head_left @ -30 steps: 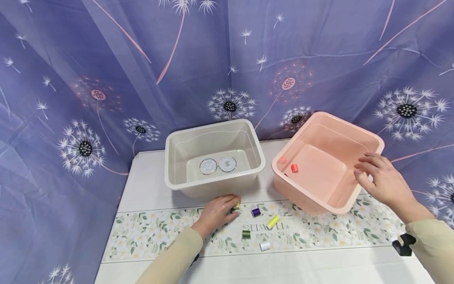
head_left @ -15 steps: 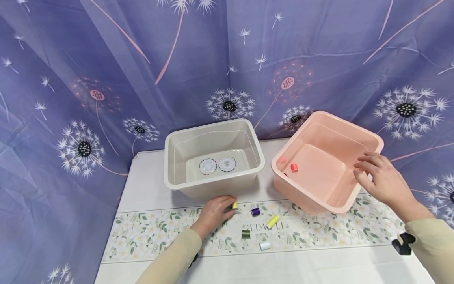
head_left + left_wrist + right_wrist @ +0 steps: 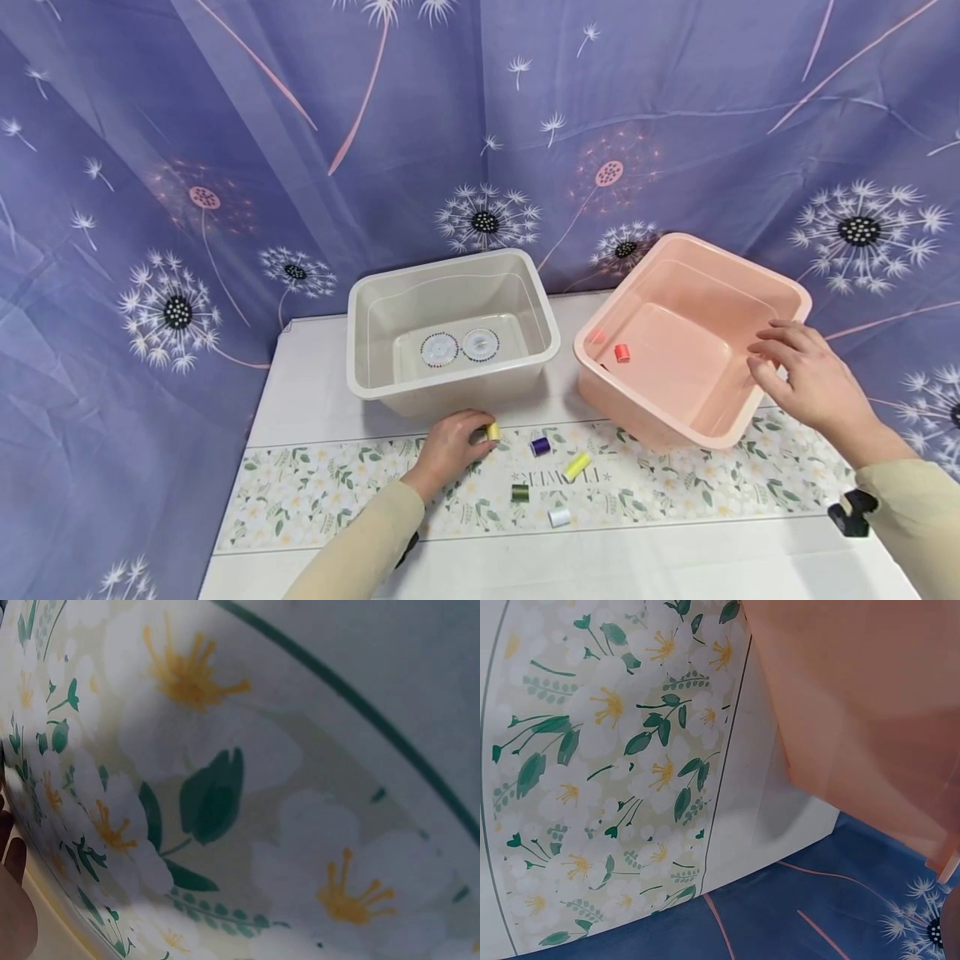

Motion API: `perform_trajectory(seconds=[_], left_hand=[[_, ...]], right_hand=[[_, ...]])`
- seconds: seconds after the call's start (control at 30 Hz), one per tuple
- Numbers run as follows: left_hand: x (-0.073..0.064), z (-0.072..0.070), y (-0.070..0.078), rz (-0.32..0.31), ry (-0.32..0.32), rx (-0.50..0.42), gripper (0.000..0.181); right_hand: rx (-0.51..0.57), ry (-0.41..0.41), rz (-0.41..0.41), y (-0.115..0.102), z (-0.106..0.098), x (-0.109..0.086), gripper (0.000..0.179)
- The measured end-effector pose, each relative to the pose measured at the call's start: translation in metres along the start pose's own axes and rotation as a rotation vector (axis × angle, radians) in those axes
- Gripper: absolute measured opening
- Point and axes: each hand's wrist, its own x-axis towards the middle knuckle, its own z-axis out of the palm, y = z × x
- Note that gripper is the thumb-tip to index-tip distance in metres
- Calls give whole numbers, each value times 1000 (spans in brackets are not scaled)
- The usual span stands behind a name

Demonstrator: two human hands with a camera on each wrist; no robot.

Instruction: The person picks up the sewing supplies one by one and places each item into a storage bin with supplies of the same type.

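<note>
In the head view my left hand (image 3: 450, 446) pinches a pale yellow spool of thread (image 3: 492, 432) between thumb and fingers, low over the table in front of the grey bin (image 3: 450, 390). My right hand (image 3: 806, 379) rests at the right rim of the pink bin (image 3: 675, 429), fingers loosely bent over its edge. Beside the left hand lie a purple spool (image 3: 540, 447), a bright yellow spool (image 3: 577, 467), a dark green spool (image 3: 520, 493) and a white spool (image 3: 559, 517). Inside the pink bin is a red spool (image 3: 622, 353).
Two round pin wheels, one being the left pin wheel (image 3: 439, 350), lie in the grey bin. A floral runner (image 3: 315, 492) crosses the white table. A blue dandelion curtain (image 3: 300, 125) hangs behind. The right wrist view shows the pink bin's outer wall (image 3: 855, 697).
My left hand has drawn slightly left with the pale yellow spool, which shows more clearly now between its fingertips. The right hand stays at the pink bin's rim.
</note>
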Motion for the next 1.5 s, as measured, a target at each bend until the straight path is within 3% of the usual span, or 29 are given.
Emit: perform_trajectory(seconds=[0.23,0.5,0.7,1.0,1.5], left_hand=[[-1,-3,0,-30,-8,-42,34],[-7,-7,4,-67,-9,-168,35],[-8,-16,11,-45,-13,-209,36],[2,-41,31,-35,-83,-242,36],[19,-64,56,65,-73,-256,37]], right_hand=[[2,9,-14,-1,0,2,28],[2,8,-9,-1,-1,3,29],[4,8,-10,-3,-1,4,28],[-3,-8,5,-2,-3,1,30],[-5,-9,16,-1,-1,-1,28]])
